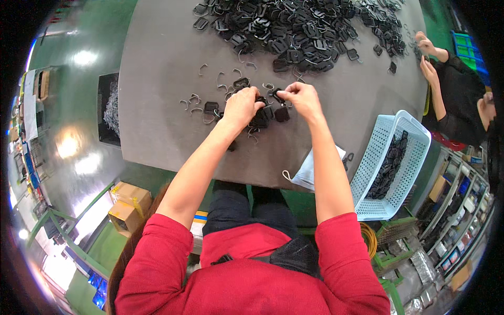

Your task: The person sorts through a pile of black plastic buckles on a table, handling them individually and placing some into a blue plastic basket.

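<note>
While the right grip pinches a black buckle, the left grip curls over more buckles just beside it; whether the left is closed on any, I cannot tell. On the desk, wire hooks lie left of the left grip and a heap lies beyond both. A blue basket stands right of the right grip.

bright overall | white glare on floor at left | table softly lit | edges bent, corners black
</note>
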Demonstrator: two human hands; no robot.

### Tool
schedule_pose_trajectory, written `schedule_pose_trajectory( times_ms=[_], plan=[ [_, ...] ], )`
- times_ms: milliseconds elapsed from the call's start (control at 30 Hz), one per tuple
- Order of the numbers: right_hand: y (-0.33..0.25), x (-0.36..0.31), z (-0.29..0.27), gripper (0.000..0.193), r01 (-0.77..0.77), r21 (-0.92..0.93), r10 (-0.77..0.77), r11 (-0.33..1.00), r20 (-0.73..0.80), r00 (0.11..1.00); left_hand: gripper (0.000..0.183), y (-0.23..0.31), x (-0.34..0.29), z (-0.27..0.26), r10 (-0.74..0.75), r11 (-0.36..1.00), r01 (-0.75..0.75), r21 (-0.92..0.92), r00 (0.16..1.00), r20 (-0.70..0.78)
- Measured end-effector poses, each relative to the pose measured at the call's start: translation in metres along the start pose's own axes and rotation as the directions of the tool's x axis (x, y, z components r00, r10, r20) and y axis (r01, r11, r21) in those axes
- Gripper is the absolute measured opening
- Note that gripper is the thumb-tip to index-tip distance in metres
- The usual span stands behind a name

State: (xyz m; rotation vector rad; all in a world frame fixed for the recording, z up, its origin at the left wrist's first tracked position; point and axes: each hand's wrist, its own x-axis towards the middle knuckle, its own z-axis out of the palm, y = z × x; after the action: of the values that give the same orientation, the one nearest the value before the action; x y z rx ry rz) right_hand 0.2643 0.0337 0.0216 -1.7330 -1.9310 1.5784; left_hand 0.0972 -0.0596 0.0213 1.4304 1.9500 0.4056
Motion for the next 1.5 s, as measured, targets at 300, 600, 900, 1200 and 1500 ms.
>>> schedule_pose_trajectory(
  times_ms=[300,600,900,1200,1500],
  plan=[
    [0.024,-0.035,-0.027,0.018,-0.08,0.386,0.003,0.919,0.195,0.981,0.017,-0.03,-0.004,-0.049,0.054,0.451,0.364,-0.814,0.9,0.433],
    [0.02,-0.036,-0.019,0.019,-0.215,0.666,0.125,0.715,0.18,0.976,0.019,-0.045,-0.007,-0.053,0.209,-0.055,0.339,-0.939,0.924,0.321],
    [0.034,-0.042,-0.01,0.023,0.088,-0.179,-0.113,0.98,-0.132,0.985,0.025,-0.013,-0.01,-0.011,-0.287,0.445,0.379,-0.811,0.919,0.271],
    [0.034,-0.048,0.011,0.026,0.064,-0.109,-0.083,0.992,-0.179,0.98,0.036,0.021,-0.042,0.043,0.088,0.994,-0.074,0.078,0.976,-0.197],
    [0.026,-0.046,-0.022,0.017,-0.176,0.865,-0.013,0.47,0.206,0.979,0.019,0.005,-0.048,-0.016,0.098,0.651,0.35,-0.674,0.841,0.531]
  ],
)
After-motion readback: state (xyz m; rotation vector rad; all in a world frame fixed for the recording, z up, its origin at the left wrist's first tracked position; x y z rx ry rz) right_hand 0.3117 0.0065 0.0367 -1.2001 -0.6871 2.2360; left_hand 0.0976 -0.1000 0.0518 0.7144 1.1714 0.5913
